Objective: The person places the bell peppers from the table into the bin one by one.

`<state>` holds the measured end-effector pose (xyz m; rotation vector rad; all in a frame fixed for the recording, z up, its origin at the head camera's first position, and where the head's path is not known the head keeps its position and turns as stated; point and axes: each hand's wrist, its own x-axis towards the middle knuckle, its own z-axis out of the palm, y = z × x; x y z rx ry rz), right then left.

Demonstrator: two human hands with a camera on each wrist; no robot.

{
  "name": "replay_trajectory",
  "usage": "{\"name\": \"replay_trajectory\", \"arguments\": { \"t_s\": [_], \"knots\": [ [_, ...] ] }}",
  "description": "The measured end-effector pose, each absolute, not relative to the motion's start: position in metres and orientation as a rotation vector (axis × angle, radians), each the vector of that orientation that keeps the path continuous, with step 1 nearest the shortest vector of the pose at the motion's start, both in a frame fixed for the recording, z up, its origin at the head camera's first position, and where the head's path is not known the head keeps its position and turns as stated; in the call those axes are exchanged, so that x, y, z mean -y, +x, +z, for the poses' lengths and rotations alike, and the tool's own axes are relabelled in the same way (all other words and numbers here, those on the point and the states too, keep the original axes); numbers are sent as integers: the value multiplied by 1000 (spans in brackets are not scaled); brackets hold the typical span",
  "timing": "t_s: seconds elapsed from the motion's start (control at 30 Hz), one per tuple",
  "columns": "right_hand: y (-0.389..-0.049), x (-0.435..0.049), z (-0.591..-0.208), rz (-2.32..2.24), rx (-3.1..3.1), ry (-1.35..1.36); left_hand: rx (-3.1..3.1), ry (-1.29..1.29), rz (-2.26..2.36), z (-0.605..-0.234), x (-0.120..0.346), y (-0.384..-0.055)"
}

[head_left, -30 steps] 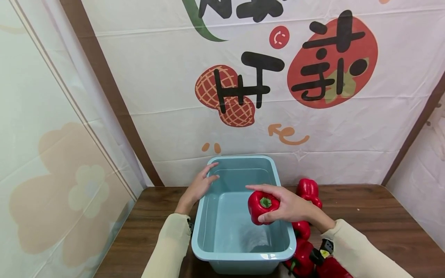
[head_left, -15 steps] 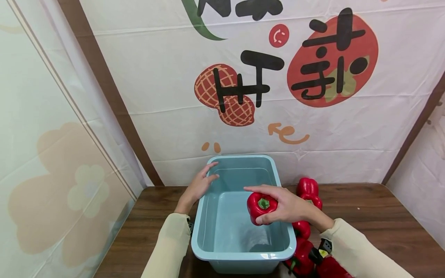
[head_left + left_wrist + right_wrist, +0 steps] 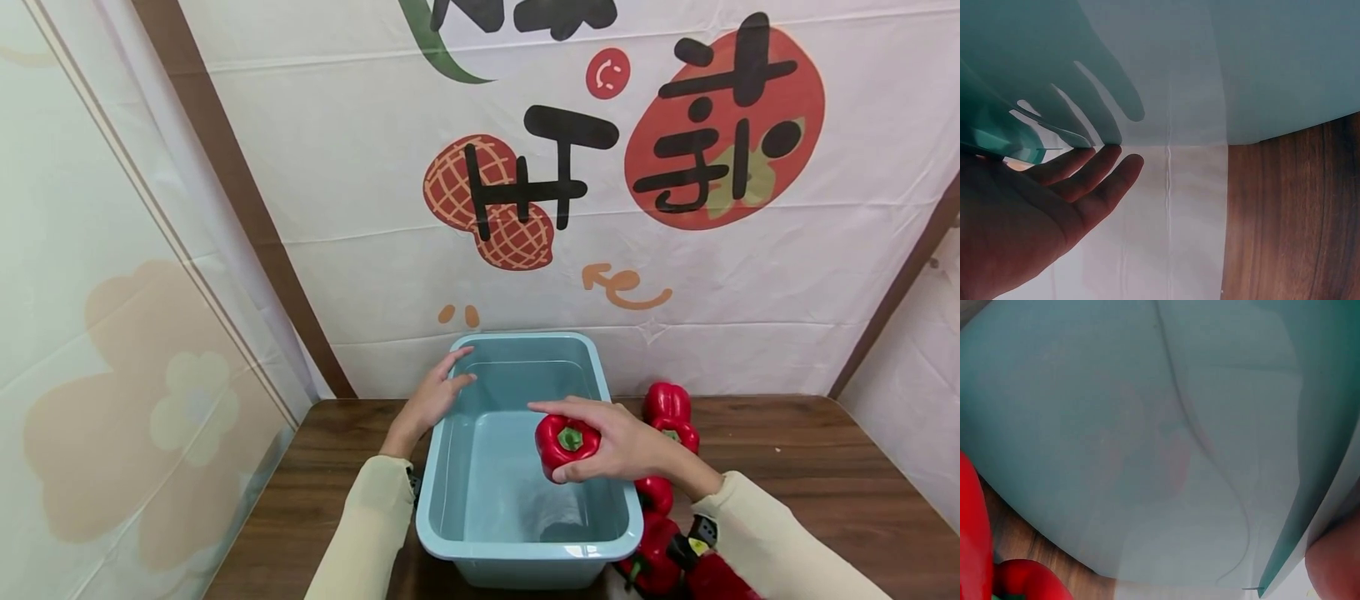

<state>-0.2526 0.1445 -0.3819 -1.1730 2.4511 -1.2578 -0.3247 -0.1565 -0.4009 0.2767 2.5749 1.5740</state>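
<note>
My right hand (image 3: 618, 442) grips a glossy red bell pepper (image 3: 553, 454), green stem facing up, over the inside of a light blue plastic basin (image 3: 525, 551). My left hand (image 3: 431, 400) rests at the basin's left rim with its fingers spread and fairly straight. In the left wrist view, the fingers (image 3: 1110, 194) of that hand lie along the basin's outer wall, which mirrors them. The right wrist view has the basin's wall (image 3: 1147, 456) across most of it and only a bit of the right hand at the edge; the held pepper is hidden there.
Several more red bell peppers (image 3: 654, 554) lie along the basin's right side on the brown wooden table (image 3: 810, 483), partly under the right forearm. A white printed cloth (image 3: 375, 275) hangs behind the table, close to the basin's far end.
Almost nothing moves. The head view shifts slightly; both hands, the held bell pepper and the basin keep their places.
</note>
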Motion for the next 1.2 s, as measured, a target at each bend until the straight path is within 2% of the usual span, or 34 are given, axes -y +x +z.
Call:
{"name": "replay_trajectory", "arguments": {
  "t_s": [1.2],
  "knots": [
    [-264, -143, -382, -1068, -2595, -1215, -2574, 298, 1571, -401, 157, -337]
  ]
}}
